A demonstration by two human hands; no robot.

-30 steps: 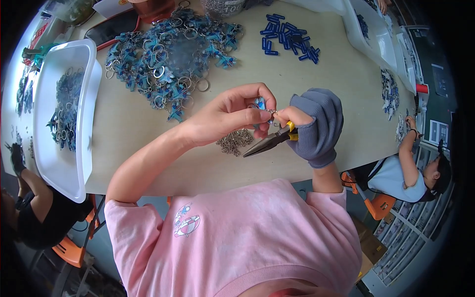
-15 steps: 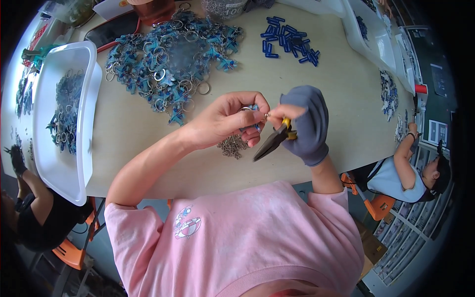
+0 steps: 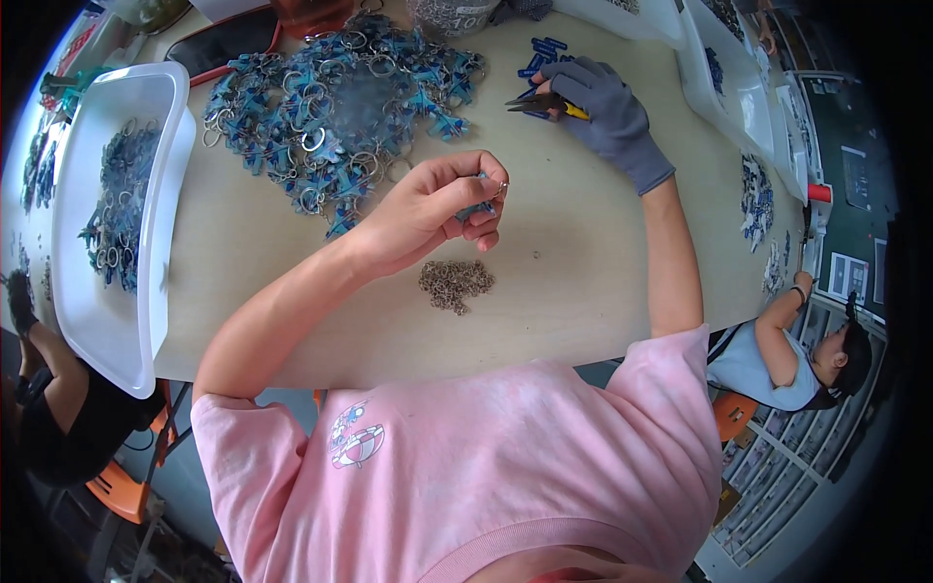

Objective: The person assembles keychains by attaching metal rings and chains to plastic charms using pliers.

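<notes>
1. By the left hand, just beyond the heap of small metal links, a keychain piece with blue parts is pinched at its metal end; it is partly hidden by the fingers.
2. By the gloved right hand, far beyond the heap and to its right, pliers are grasped. The blue tags are reached by its fingertips; whether one is gripped cannot be told.
3. The step in hand is judged to be the picking of one tag. For this, a light fingertip pinch seems to be needed, with the pliers kept clear.
4. Right of the heap, wide bare worktop is offered for moving. Room is limited by the white tray far left of the heap, the keychain pile beyond-left, and the worktop's edge on its near side.
</notes>
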